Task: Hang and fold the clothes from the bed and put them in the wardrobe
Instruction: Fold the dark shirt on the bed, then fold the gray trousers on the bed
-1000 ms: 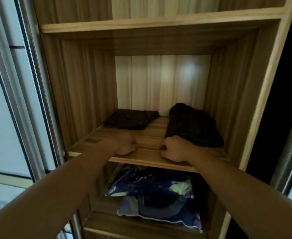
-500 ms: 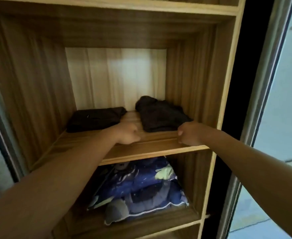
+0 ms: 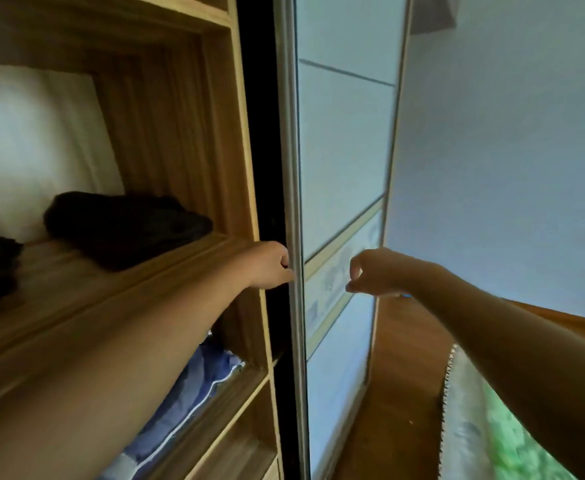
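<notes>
While left hand (image 3: pixel 270 268) curls its fingers onto the sliding door (image 3: pixel 339 150) at its upright edge, right hand (image 3: pixel 374 271) hangs loosely curled, empty, just right; folded clothes (image 3: pixel 128 226) lie leftward on wardrobe shelf (image 3: pixel 76 289).

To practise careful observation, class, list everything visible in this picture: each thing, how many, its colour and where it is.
wardrobe: one, light wood, left.
folded clothes: two, dark, middle shelf.
bedding: one, blue, shelf below.
sliding door: one, pale panels, silver frame, centre.
wall: pale, right.
floor: wood-brown, lower right.
patterned cloth: one, green and grey, bottom right corner.
left hand: grips sliding door's edge.
right hand: loosely curled, empty, before the door.
</notes>
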Motion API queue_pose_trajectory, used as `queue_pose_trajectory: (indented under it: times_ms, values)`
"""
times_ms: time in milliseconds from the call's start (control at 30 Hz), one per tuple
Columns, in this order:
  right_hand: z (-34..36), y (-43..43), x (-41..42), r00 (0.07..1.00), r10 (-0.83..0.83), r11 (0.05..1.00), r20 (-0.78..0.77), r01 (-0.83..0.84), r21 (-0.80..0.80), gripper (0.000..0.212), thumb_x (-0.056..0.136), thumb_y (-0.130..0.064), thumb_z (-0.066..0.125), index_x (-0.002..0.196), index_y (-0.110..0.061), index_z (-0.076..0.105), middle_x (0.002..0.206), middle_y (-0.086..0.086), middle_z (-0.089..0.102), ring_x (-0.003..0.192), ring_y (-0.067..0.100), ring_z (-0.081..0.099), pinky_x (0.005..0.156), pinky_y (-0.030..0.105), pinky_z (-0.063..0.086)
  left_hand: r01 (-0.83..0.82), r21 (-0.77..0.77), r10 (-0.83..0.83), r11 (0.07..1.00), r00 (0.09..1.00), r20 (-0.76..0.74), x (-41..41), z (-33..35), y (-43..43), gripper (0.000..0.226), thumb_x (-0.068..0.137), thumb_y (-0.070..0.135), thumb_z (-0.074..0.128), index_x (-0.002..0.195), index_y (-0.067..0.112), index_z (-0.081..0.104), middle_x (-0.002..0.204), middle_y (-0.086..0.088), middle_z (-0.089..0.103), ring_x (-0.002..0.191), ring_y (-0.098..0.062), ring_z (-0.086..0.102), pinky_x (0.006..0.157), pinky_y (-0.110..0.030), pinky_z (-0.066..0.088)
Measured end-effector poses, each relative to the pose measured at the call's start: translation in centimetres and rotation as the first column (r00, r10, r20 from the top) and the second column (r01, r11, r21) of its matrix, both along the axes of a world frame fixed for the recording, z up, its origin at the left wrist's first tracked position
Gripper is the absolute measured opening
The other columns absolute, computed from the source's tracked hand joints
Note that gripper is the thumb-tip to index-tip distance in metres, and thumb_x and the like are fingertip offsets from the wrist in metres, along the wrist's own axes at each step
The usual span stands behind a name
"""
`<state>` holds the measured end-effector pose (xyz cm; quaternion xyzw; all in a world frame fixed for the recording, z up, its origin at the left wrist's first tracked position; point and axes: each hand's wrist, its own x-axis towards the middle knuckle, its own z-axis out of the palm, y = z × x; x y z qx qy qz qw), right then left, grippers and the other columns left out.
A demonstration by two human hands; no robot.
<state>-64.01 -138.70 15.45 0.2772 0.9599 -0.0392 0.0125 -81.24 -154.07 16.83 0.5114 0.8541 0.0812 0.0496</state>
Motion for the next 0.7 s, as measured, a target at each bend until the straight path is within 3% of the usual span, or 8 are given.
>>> queue_pose_trajectory:
  times_ms: [67, 167, 333, 500, 700]
  values:
    - [-1.2, 1.8, 3.5, 0.993, -0.108, 0.994, 0.042, 0.109, -0.028, 0.04, 0.095, -0.042, 0.058, 0.119, -0.011, 0.066, 0.121, 0.008, 0.063, 0.114, 0.028, 0.06, 0.099, 0.038, 0.049, 0.097, -0.061, -0.095, 0.993, 0.995, 0.033, 1.9, -1.7, 3.5, 0.02, 0.096, 0.039, 0.055, 0.107, 0.022, 0.057, 0.111, -0.004, 0.055, 0.096, -0.021, 0.057, 0.081, -0.031, 0.044]
    - [-3.4, 4.1, 8.1, 0.96, -0.257, 0.962, 0.11, 0.265, -0.068, 0.041, 0.098, -0.043, 0.053, 0.12, -0.011, 0.065, 0.125, 0.007, 0.063, 0.116, 0.027, 0.059, 0.097, 0.033, 0.047, 0.185, -0.137, -0.184, 0.973, 0.983, 0.022, 4.5, -4.2, 7.7, 0.043, 0.099, 0.038, 0.052, 0.132, 0.01, 0.057, 0.139, -0.005, 0.051, 0.121, -0.024, 0.054, 0.098, -0.034, 0.046]
    - [-6.9, 7.5, 14.0, 0.901, -0.393, 0.903, 0.185, 0.417, -0.109, 0.036, 0.094, -0.042, 0.062, 0.116, -0.014, 0.068, 0.116, 0.004, 0.068, 0.096, 0.02, 0.061, 0.075, 0.028, 0.044, 0.278, -0.22, -0.268, 0.935, 0.96, 0.075, 6.6, -9.2, 13.5, 0.047, 0.099, 0.038, 0.052, 0.139, 0.012, 0.052, 0.144, -0.007, 0.049, 0.128, -0.025, 0.05, 0.104, -0.037, 0.044]
    - [-10.6, 12.2, 16.3, 0.839, -0.501, 0.832, 0.213, 0.534, -0.15, 0.038, 0.094, -0.039, 0.064, 0.12, -0.012, 0.068, 0.122, 0.008, 0.068, 0.111, 0.026, 0.062, 0.081, 0.026, 0.042, 0.345, -0.259, -0.326, 0.902, 0.938, 0.116, 6.9, -13.6, 20.0, 0.033, 0.096, 0.036, 0.056, 0.119, 0.014, 0.061, 0.119, -0.002, 0.056, 0.107, -0.021, 0.056, 0.092, -0.035, 0.047]
    - [-13.6, 21.6, 14.9, 0.82, -0.52, 0.812, 0.239, 0.561, -0.16, 0.034, 0.093, -0.04, 0.063, 0.115, -0.015, 0.069, 0.114, 0.004, 0.068, 0.093, 0.021, 0.056, 0.078, 0.028, 0.043, 0.373, -0.292, -0.351, 0.881, 0.928, 0.128, 6.0, -17.6, 30.5, 0.036, 0.095, 0.037, 0.057, 0.123, 0.013, 0.061, 0.13, -0.006, 0.06, 0.117, -0.024, 0.058, 0.095, -0.035, 0.047]
